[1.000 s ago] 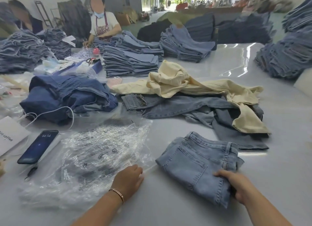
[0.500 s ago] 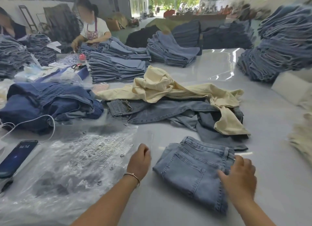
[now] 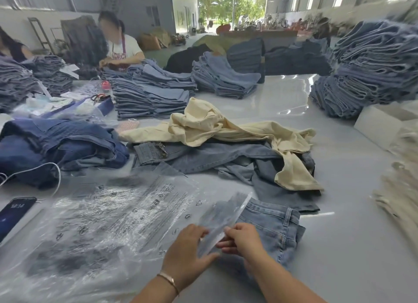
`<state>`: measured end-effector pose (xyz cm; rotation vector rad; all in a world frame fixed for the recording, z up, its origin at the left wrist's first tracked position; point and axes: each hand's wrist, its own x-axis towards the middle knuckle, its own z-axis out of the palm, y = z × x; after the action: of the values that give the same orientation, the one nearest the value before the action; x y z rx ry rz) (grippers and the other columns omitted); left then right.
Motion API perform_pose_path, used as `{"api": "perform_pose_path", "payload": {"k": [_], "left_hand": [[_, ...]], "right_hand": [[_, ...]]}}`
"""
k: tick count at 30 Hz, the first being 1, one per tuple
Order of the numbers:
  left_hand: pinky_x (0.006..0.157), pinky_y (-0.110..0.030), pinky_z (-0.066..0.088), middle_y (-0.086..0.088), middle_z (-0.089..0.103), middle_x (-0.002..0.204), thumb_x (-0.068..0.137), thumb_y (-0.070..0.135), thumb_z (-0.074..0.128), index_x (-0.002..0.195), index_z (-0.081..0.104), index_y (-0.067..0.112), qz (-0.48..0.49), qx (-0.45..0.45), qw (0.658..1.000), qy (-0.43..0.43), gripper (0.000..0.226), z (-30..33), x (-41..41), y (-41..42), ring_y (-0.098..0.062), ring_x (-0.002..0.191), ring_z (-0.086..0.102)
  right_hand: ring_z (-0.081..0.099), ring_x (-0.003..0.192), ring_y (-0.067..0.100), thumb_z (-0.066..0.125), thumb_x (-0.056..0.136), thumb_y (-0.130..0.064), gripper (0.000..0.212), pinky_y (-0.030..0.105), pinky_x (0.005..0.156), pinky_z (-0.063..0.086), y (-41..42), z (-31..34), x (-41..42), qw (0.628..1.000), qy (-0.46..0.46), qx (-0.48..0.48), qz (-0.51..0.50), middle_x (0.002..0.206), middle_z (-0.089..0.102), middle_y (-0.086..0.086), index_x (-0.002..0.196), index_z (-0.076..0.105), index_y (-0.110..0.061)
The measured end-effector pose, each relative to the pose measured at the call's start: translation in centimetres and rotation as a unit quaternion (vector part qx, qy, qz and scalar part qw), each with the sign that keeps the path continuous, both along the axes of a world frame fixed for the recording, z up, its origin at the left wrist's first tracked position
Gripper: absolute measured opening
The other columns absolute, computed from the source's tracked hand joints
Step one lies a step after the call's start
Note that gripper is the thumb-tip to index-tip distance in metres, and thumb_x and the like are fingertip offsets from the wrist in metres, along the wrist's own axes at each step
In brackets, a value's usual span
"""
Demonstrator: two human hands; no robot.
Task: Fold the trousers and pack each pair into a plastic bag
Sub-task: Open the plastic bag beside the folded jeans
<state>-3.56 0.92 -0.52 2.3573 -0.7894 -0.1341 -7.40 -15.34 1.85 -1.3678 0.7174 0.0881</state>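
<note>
A folded pair of light-blue jeans (image 3: 274, 229) lies on the grey table in front of me. Over its left part I hold a clear plastic bag (image 3: 222, 216) lifted off the table. My left hand (image 3: 188, 255) pinches the bag's lower left edge and my right hand (image 3: 243, 241) pinches its lower right edge, both hands close together. A stack of clear printed plastic bags (image 3: 95, 225) lies flat to the left. Unfolded grey-blue jeans (image 3: 214, 158) with cream trousers (image 3: 226, 126) on top lie behind.
A phone (image 3: 13, 214) with a white cable lies at the left edge. Dark-blue jeans (image 3: 56, 144) are heaped at the left. Stacks of folded jeans (image 3: 153, 99) fill the back, with a tall pile (image 3: 371, 67) at the right. A person (image 3: 117, 49) works at the far left. White box (image 3: 382, 124) at right.
My left hand has lifted one bag off the stack and brought it over the folded jeans. My right hand has left the jeans and taken hold of the bag.
</note>
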Motion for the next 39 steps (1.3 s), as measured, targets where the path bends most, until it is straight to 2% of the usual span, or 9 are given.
{"api": "perform_pose_path", "payload": {"k": [3, 6, 11, 16, 20, 25, 32, 36, 39], "left_hand": [[0.074, -0.017, 0.038, 0.013, 0.059, 0.087, 0.081, 0.044, 0.067, 0.093, 0.065, 0.026, 0.035, 0.033, 0.997, -0.057, 0.021, -0.7, -1.3, 1.3, -0.01, 0.087, 0.058], [0.07, -0.014, 0.038, 0.016, 0.061, 0.081, 0.086, 0.051, 0.06, 0.09, 0.066, 0.029, 0.051, 0.044, 0.995, -0.068, 0.022, -0.7, -1.3, 2.2, -0.002, 0.078, 0.058], [0.064, -0.02, 0.042, 0.012, 0.062, 0.077, 0.082, 0.047, 0.067, 0.077, 0.066, 0.025, 0.032, 0.071, 0.991, -0.107, 0.022, -0.4, -1.2, 3.5, -0.005, 0.074, 0.06], [0.064, -0.014, 0.041, 0.019, 0.055, 0.078, 0.078, 0.061, 0.064, 0.084, 0.066, 0.032, 0.055, 0.051, 0.996, -0.047, 0.03, -0.1, -1.7, 3.7, 0.004, 0.068, 0.053], [0.07, -0.02, 0.047, 0.017, 0.059, 0.072, 0.08, 0.038, 0.071, 0.078, 0.066, 0.029, 0.061, 0.03, 0.997, 0.028, 0.01, 0.9, -1.6, 2.3, 0.0, 0.068, 0.056], [0.054, -0.027, 0.035, 0.006, 0.052, 0.067, 0.086, 0.038, 0.054, 0.07, 0.044, 0.026, 0.22, 0.146, 0.964, -0.008, 0.023, 1.9, -0.7, 3.2, -0.012, 0.062, 0.048], [0.05, -0.029, 0.031, -0.003, 0.052, 0.063, 0.091, 0.023, 0.048, 0.079, 0.045, 0.015, 0.327, 0.121, 0.937, -0.032, 0.015, 4.5, 3.2, 6.2, -0.02, 0.054, 0.045], [0.053, -0.034, 0.045, -0.007, 0.059, 0.069, 0.084, 0.007, 0.057, 0.083, 0.044, 0.018, 0.287, 0.0, 0.958, -0.023, 0.017, 4.9, 2.8, 5.6, -0.025, 0.061, 0.058], [0.056, -0.02, 0.041, 0.001, 0.055, 0.074, 0.078, -0.006, 0.058, 0.074, 0.047, 0.021, 0.23, -0.057, 0.97, -0.063, 0.029, 5.0, 2.6, 5.2, -0.013, 0.065, 0.055]], "right_hand": [[0.065, 0.044, 0.019, 0.054, 0.095, -0.003, 0.021, 0.021, 0.036, 0.045, 0.2, -0.3, 0.4, 1.0, 0.0, 0.022, -0.005, 0.054, 0.062, 0.012, 0.076, 0.048, -0.004], [0.065, 0.044, 0.02, 0.06, 0.093, -0.008, 0.022, 0.021, 0.036, 0.043, 1.1, -0.9, 0.5, 1.0, 0.004, -0.012, 0.025, 0.054, 0.066, 0.013, 0.076, 0.048, -0.004], [0.06, 0.04, 0.02, 0.068, 0.088, -0.018, 0.031, 0.021, 0.037, 0.04, 1.0, -1.2, 0.3, 0.997, -0.01, -0.071, 0.011, 0.056, 0.067, 0.016, 0.071, 0.046, -0.007], [0.051, 0.033, 0.016, 0.074, 0.084, -0.02, 0.031, 0.018, 0.035, 0.034, 0.9, -0.7, 0.1, 0.996, -0.018, -0.079, 0.042, 0.048, 0.061, 0.013, 0.068, 0.051, -0.006], [0.047, 0.036, 0.011, 0.075, 0.083, -0.016, 0.023, 0.02, 0.039, 0.037, 2.6, -0.6, -0.2, 0.994, -0.042, -0.008, 0.097, 0.052, 0.057, 0.008, 0.07, 0.059, -0.005], [0.047, 0.043, 0.013, 0.069, 0.088, -0.013, 0.026, 0.023, 0.044, 0.04, 2.3, -1.1, 0.0, 0.99, -0.044, -0.101, 0.092, 0.059, 0.052, 0.01, 0.068, 0.052, -0.009], [0.055, 0.045, 0.017, 0.059, 0.089, -0.021, 0.028, 0.03, 0.056, 0.047, 0.5, -1.0, -0.1, 0.966, -0.002, -0.255, 0.045, 0.054, 0.063, 0.005, 0.064, 0.05, -0.012], [0.051, 0.041, 0.017, 0.063, 0.09, -0.021, 0.029, 0.024, 0.045, 0.04, 1.0, -0.4, -0.1, 0.98, -0.023, -0.171, 0.096, 0.056, 0.061, 0.012, 0.068, 0.05, -0.009], [0.05, 0.042, 0.018, 0.059, 0.093, -0.013, 0.029, 0.025, 0.044, 0.037, 0.0, -0.1, -0.4, 0.984, -0.039, -0.159, 0.07, 0.056, 0.06, 0.013, 0.068, 0.047, -0.007]]}}
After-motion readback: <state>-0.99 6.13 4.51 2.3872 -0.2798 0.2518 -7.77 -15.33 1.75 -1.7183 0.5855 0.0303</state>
